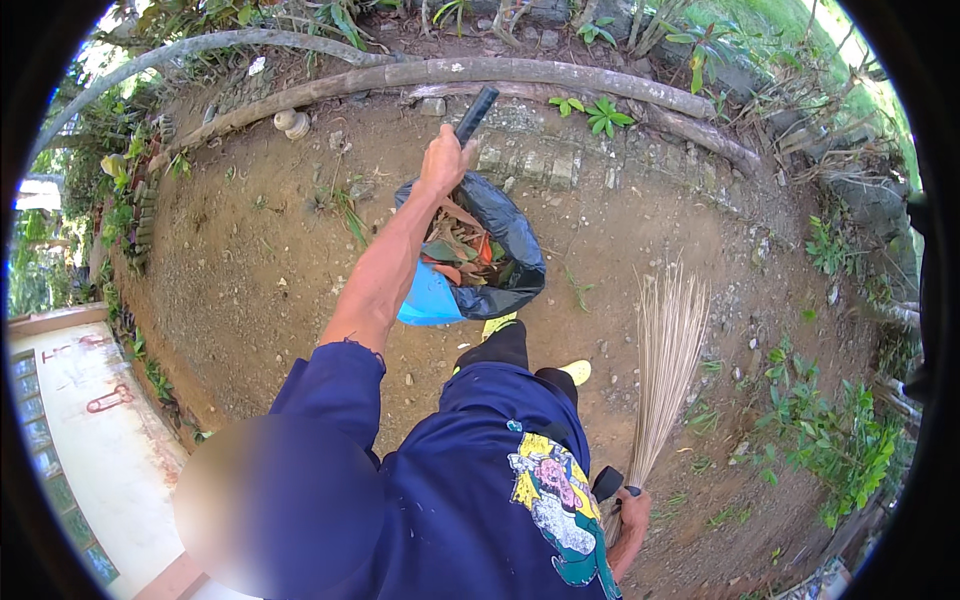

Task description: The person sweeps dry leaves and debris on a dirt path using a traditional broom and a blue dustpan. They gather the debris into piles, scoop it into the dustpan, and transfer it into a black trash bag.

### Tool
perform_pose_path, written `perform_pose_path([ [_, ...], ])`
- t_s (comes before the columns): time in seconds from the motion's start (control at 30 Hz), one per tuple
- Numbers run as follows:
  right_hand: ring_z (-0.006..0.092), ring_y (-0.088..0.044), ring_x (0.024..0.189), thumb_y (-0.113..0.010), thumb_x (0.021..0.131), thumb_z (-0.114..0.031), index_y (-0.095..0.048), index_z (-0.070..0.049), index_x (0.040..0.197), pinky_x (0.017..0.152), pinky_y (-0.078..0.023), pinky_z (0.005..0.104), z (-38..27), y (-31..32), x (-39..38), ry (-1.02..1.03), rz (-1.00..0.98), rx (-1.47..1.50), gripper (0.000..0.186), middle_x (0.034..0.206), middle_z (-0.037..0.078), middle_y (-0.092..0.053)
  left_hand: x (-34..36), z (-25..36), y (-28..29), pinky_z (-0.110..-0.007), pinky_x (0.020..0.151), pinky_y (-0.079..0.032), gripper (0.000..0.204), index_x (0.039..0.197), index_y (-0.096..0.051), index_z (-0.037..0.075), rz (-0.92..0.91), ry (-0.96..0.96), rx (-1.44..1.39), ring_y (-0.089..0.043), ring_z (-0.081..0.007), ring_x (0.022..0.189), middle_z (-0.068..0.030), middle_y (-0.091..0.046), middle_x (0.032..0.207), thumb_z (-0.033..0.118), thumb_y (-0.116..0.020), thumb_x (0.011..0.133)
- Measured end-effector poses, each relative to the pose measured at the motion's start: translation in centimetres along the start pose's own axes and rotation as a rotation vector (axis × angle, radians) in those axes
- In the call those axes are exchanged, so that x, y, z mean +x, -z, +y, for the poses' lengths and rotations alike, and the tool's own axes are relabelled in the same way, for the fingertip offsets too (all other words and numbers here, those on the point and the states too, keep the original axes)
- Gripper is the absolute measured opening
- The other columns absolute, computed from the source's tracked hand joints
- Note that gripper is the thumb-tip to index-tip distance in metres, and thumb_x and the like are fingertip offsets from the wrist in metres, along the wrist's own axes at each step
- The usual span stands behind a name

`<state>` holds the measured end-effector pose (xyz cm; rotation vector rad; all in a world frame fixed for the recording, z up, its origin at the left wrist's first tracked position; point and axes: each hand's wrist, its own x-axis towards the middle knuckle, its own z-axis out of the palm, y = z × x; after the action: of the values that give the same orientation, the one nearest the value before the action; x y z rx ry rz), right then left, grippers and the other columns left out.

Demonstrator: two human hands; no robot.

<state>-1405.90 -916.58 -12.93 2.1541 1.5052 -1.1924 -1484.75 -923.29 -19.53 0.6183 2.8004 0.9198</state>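
Observation:
My left hand (446,160) grips a dark handle (477,112) above a black plastic bag (515,270) holding dry leaves (477,245), some green and reddish. My forearm hides the handle's lower end. A bright blue plastic piece (430,298) shows at the bag's lower left; I cannot tell whether it is a pan or a container. At my lower right, my right hand (630,515) is closed round the bound end of a stick broom (660,375), whose pale bristles fan out upward over the dirt.
I stand on bare soil (250,280) with pebbles. Logs (580,80) and old stonework (540,165) edge the far side, near a small rounded object (292,122). Leafy plants (840,450) grow on the right; a white wall with windows (100,430) stands at left.

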Motion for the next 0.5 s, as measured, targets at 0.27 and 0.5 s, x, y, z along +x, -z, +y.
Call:
perform_pose_path([
  [0.27,0.017,-0.06,0.057,-0.073,0.076,-0.011,-0.068,0.002,0.083,0.053,-0.047,0.0362,-0.9,-0.2,0.3,0.053,-0.079,0.042,0.016,0.069,0.006,-0.064,2.1,-0.3,1.7,-0.058,0.081,-0.055,0.045,0.111,-0.05,-0.006,-0.043,-0.024,-0.013,-0.069,-0.0544,0.093,-0.0361,-0.069,0.095,0.031,-0.071,0.096],
  [0.5,0.0184,-0.061,0.06,-0.076,0.074,-0.016,-0.069,0.002,0.081,0.058,-0.048,0.0388,-3.6,1.6,-1.5,-0.01,-0.064,-0.241,0.02,0.069,0.007,-0.065,4.0,6.5,7.5,-0.055,0.079,-0.055,0.047,0.108,-0.053,-0.006,-0.019,-0.061,-0.033,-0.071,-0.0502,0.09,-0.0329,-0.07,0.091,0.034,-0.073,0.096],
])
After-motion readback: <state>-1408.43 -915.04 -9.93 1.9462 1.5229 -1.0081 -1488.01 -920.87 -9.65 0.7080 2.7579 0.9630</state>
